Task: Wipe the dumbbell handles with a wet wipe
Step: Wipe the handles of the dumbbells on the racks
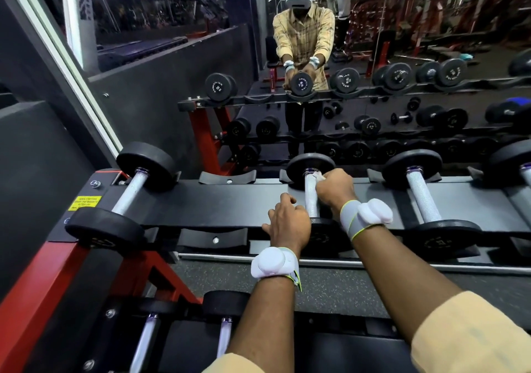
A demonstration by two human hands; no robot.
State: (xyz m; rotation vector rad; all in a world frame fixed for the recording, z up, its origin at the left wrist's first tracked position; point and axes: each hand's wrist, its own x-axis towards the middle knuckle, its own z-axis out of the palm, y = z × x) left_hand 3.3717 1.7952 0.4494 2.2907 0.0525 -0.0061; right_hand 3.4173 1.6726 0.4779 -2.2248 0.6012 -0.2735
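Head: left hand (288, 224) grips dumbbell (311, 199), right hand (334, 189) wipe (317, 176).

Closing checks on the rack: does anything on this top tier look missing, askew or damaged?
One gap: the black cradle between the left black-headed, chrome-handled dumbbell and the middle dumbbell that the right hand rubs with a white wet wipe sits empty. Nothing looks damaged or spilled.
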